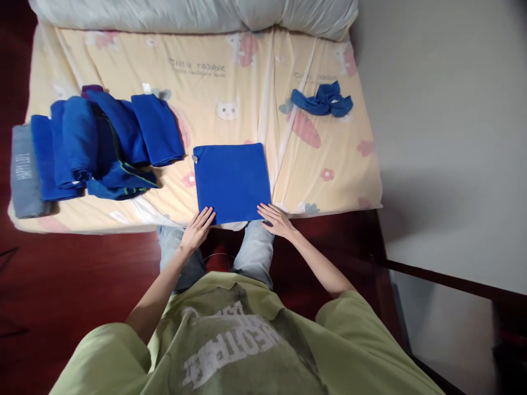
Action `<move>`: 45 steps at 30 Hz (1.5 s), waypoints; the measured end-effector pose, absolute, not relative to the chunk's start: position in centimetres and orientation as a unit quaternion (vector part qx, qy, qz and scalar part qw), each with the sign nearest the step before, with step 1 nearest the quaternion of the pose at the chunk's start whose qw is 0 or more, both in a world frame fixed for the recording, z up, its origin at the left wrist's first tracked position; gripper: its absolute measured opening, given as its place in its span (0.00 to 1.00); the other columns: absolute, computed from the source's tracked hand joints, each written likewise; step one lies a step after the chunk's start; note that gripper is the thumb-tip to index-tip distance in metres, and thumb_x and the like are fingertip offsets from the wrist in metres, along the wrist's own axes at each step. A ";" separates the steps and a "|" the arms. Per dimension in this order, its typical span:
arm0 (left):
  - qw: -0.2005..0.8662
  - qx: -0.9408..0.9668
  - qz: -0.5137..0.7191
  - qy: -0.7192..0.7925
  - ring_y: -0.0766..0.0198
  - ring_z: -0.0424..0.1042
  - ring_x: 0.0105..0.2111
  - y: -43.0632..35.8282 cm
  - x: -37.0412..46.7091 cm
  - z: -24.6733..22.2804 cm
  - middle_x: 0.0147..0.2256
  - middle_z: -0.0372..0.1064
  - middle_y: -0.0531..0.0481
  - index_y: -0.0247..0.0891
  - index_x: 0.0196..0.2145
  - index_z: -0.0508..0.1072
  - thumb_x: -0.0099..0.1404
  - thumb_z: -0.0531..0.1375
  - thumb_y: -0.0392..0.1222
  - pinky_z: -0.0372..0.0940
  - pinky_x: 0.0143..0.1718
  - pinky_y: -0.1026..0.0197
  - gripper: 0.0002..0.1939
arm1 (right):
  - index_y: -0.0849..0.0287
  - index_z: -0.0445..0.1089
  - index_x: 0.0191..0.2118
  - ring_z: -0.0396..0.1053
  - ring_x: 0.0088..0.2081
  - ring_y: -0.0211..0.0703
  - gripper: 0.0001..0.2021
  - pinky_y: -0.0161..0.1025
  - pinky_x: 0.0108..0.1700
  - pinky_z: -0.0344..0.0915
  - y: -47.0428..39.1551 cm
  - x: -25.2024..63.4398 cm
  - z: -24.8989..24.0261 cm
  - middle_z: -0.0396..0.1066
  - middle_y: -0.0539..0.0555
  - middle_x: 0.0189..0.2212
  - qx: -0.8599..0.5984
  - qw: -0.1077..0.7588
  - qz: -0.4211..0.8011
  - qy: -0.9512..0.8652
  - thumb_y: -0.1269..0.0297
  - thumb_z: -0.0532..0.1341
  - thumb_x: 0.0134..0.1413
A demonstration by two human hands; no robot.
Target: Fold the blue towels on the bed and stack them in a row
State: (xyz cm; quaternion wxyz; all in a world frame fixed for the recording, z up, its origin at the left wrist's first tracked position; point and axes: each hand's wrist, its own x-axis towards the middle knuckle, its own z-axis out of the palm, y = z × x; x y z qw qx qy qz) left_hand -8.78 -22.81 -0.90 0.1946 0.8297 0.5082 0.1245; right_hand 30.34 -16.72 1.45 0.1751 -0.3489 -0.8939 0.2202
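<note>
A blue cloth, perhaps a small towel [233, 181], lies flat as a near square at the front edge of the bed, with a small pale tag at its upper left corner. My left hand [199, 226] rests on its near left corner, fingers stretched out. On the near right corner lies my right hand [275, 219], its fingers also extended and flat. Neither hand grips the cloth.
The bed [230, 82] has a cream sheet printed with rabbits and carrots. Several rolled or folded blue cloths [80, 137] and a grey one [28, 170] lie to the left. A twisted blue cloth [323, 100] sits far right. A pale quilt [197, 13] lines the back; a wall [444, 120] stands right.
</note>
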 end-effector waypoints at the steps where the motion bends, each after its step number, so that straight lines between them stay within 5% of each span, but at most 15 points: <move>1: 0.193 0.827 0.125 0.512 0.50 0.46 0.74 -22.8 -8.9 -1.1 0.72 0.49 0.39 0.33 0.72 0.57 0.72 0.46 0.34 0.45 0.74 0.41 0.32 | 0.56 0.62 0.70 0.58 0.71 0.51 0.26 0.58 0.73 0.57 -16.8 30.6 1.0 0.62 0.56 0.69 -0.355 0.173 0.213 -0.894 0.69 0.57 0.69; 8: 0.204 0.823 0.145 0.510 0.51 0.49 0.73 -22.6 -9.2 -1.2 0.71 0.53 0.39 0.35 0.71 0.57 0.69 0.44 0.31 0.47 0.73 0.39 0.33 | 0.58 0.65 0.68 0.60 0.70 0.47 0.28 0.55 0.73 0.59 -16.5 30.5 -1.0 0.64 0.55 0.67 -0.381 0.168 0.171 -0.893 0.79 0.49 0.67; 19: 0.239 0.806 0.197 0.504 0.53 0.56 0.71 -22.6 -10.8 -2.3 0.66 0.63 0.35 0.29 0.63 0.67 0.73 0.43 0.36 0.50 0.72 0.42 0.26 | 0.57 0.73 0.61 0.69 0.65 0.47 0.25 0.52 0.67 0.70 -16.9 31.4 -1.8 0.72 0.56 0.61 -0.400 0.299 0.206 -0.842 0.78 0.49 0.68; 32: 0.223 0.716 0.340 0.567 0.55 0.70 0.58 -22.4 -10.3 -3.0 0.54 0.74 0.42 0.36 0.55 0.74 0.70 0.48 0.36 0.66 0.63 0.46 0.22 | 0.52 0.80 0.53 0.74 0.55 0.50 0.28 0.53 0.60 0.74 -16.0 30.9 -1.6 0.80 0.55 0.49 -0.496 0.333 0.233 -0.767 0.80 0.52 0.56; 39: 0.206 0.665 0.306 0.650 0.50 0.70 0.51 -20.6 -10.1 -2.0 0.44 0.75 0.41 0.40 0.48 0.77 0.72 0.52 0.42 0.69 0.55 0.45 0.16 | 0.58 0.80 0.40 0.73 0.43 0.49 0.11 0.45 0.47 0.76 -14.3 30.3 -2.1 0.75 0.58 0.38 -0.584 0.362 0.270 -0.674 0.65 0.59 0.62; 45: 0.204 0.561 0.350 0.722 0.52 0.75 0.41 -19.3 -9.4 -2.0 0.37 0.75 0.42 0.40 0.41 0.77 0.71 0.57 0.55 0.72 0.47 0.50 0.17 | 0.61 0.77 0.35 0.69 0.33 0.45 0.19 0.44 0.40 0.74 -12.4 29.6 -2.8 0.71 0.57 0.33 -0.625 0.396 0.302 -0.601 0.47 0.63 0.61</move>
